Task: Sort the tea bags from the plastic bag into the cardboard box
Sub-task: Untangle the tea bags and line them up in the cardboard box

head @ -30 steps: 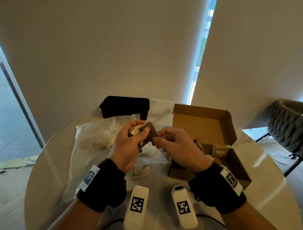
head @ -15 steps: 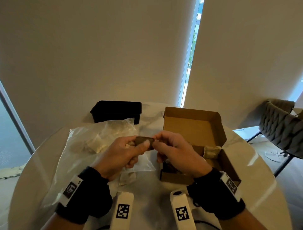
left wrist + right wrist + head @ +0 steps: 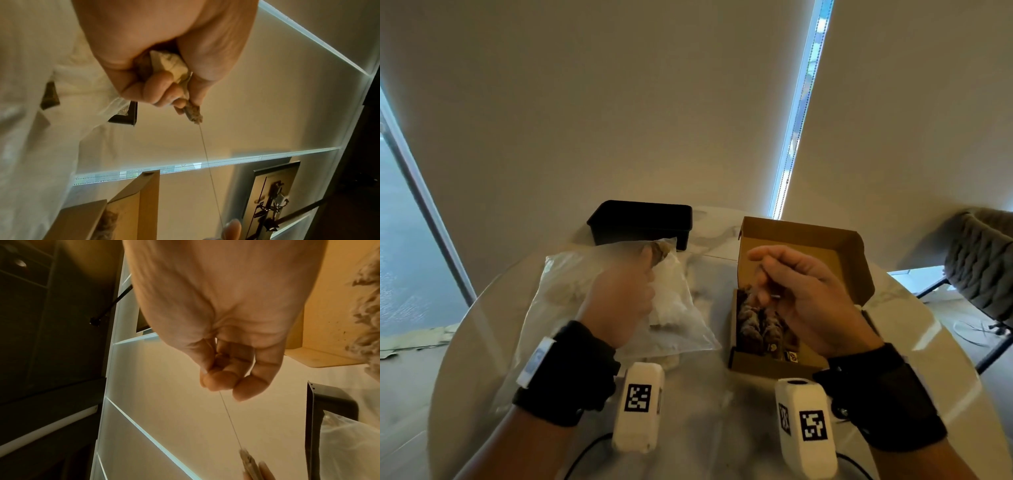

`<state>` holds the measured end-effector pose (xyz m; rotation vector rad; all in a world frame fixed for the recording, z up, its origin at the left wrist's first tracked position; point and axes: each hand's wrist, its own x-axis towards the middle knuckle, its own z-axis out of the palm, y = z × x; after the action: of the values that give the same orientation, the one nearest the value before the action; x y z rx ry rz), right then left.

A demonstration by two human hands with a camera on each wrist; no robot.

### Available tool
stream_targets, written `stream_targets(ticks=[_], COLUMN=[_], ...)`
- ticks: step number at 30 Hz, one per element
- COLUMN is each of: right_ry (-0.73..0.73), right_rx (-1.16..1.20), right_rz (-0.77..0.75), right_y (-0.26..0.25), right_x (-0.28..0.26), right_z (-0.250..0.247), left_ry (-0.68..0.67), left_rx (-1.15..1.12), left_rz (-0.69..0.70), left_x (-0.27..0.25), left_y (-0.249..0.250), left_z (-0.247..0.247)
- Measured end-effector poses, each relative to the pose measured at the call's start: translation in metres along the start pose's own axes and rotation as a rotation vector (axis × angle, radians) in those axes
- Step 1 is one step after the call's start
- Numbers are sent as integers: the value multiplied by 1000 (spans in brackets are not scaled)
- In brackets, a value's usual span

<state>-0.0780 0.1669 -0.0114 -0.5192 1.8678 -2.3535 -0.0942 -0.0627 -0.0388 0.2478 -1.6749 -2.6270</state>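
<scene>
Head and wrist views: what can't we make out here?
- Tea bag in the left hand: mostly buried in curled fingers in the left wrist view, blurred in the head view.
- String's end: vanishes inside the right hand pinch; any tag unseen.
- Cardboard box contents: partly behind the right hand, count unclear.
- Plastic bag contents: hazy through film.

My hands part: left hand (image 3: 619, 301) carries the tea bag (image 3: 192, 113) toward nine o'clock, right hand (image 3: 801, 291) draws its string (image 3: 209, 167) taut over the cardboard box (image 3: 852, 246).

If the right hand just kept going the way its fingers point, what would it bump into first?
Probably the raised back flap of the cardboard box: the right hand hovers over the box, pinching a thread. Depth is unclear.
</scene>
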Motion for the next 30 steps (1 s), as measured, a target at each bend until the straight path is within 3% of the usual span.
stream_targets(ticks=[6, 9, 12, 14, 16, 20, 24, 26, 30], right_ry=[16, 56, 99, 31, -42, 52, 132, 41, -209], right_rx=[35, -8, -239, -474, -561, -552, -817, -1041, -1436], right_rz=[-42, -53, -41, -33, -27, -80, -132, -90, 212], right_y=[-3, -3, 2, 7, 13, 7, -31, -52, -47], right_x=[-1, 0, 3, 6, 8, 5, -6, -10, -6], right_z=[-5, -6, 3, 14, 23, 24, -6, -23, -47], left_ry=[50, 32, -25, -92, -156, -225, -166, -134, -114], left_rx=[-111, -61, 182, 328, 411, 447, 343, 183, -17], left_rz=[-28, -13, 75, 146, 195, 231, 164, 112, 78], left_x=[2, -1, -10, -18, -24, -29, -22, -17, -15], left_y=[1, 3, 1, -2, -7, -10, -10, -8, -6], left_z=[-3, -3, 6, 15, 21, 22, 18, 15, 14])
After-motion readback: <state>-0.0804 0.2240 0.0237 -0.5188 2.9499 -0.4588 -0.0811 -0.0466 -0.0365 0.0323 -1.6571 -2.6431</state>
